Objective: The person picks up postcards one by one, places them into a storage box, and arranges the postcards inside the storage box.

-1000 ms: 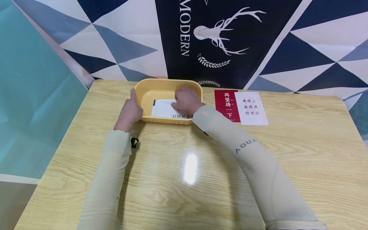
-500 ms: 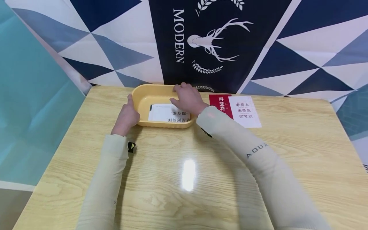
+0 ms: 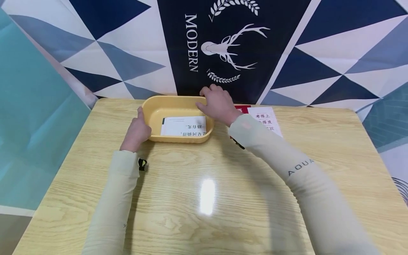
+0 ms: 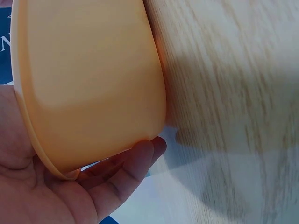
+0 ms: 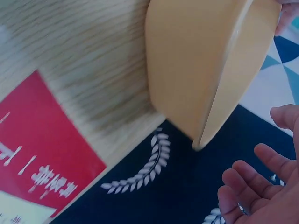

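The yellow tub (image 3: 177, 118) sits at the surface's (image 3: 204, 198) 12 o'clock edge. The left hand (image 3: 137, 129) grips its 9 o'clock rim. The right hand (image 3: 220, 105), fingers loose and apart, hovers at 2 o'clock. A card (image 3: 184, 126) lies inside.

The left hand (image 4: 42, 186) cups the yellow tub's (image 4: 88, 84) rim on the wooden table (image 4: 233, 93).

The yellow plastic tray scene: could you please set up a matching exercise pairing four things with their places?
Things:
1. yellow plastic tray
2. white printed card
3. red and white card
4. right hand

Places:
A. flat on the wooden table, right of the tray
B. inside the tray
C. at the tray's far right corner
D. held at its left end by the left hand

Pairs: 1-D, 2-B, 3-A, 4-C
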Motion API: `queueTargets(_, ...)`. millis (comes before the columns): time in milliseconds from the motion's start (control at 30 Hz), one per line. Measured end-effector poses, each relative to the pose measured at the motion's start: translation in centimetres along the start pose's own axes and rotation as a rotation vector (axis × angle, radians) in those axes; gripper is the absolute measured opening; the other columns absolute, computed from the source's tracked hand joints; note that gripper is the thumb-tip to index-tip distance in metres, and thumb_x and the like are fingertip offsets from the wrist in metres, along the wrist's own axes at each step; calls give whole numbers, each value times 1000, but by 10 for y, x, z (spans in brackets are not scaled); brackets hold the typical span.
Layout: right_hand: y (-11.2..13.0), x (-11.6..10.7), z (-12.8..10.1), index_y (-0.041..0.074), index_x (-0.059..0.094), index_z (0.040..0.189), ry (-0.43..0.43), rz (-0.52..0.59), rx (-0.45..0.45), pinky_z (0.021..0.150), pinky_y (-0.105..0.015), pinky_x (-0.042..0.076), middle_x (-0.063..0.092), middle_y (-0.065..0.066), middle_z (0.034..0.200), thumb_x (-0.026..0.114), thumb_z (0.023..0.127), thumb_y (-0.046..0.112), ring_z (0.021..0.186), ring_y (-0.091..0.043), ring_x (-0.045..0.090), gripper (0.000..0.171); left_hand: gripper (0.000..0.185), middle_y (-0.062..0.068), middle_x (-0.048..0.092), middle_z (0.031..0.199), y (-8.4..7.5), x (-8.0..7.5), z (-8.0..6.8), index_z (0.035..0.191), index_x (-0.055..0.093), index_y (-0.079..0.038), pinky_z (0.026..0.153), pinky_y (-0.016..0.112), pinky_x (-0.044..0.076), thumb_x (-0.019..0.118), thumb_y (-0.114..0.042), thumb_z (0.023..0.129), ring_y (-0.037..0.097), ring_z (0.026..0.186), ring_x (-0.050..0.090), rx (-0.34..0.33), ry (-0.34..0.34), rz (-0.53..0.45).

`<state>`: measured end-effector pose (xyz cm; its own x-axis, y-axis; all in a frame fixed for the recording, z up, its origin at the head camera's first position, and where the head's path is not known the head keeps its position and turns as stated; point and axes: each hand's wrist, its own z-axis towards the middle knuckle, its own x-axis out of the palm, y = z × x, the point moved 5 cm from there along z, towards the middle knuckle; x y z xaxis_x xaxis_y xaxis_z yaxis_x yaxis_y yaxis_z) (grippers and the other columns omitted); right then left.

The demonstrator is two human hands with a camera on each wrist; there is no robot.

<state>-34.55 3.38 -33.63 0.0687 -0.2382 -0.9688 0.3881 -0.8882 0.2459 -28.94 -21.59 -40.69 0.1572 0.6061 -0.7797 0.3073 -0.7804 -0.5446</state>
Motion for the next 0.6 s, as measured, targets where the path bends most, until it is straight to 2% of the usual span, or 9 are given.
queueTargets(267,-31,-9,-14,11,52,127,-14,30,110,95,-44,39,51,-11,116,49,90,47,109,-30,46,51,84,36,25,141,1,0,-2,147,-20,-10,104,50,32,35,3,85,37,115,38,-23,21,-30)
queueTargets(600,-69,-7,-31,6,51,128,-16,56,182,99,-47,38,51,-15,118,49,92,43,108,-32,46,52,84,36,25,141,-3,0,-4,147,-20,-10,104,50,32,35,3,85,37,113,38,-32,23,-19)
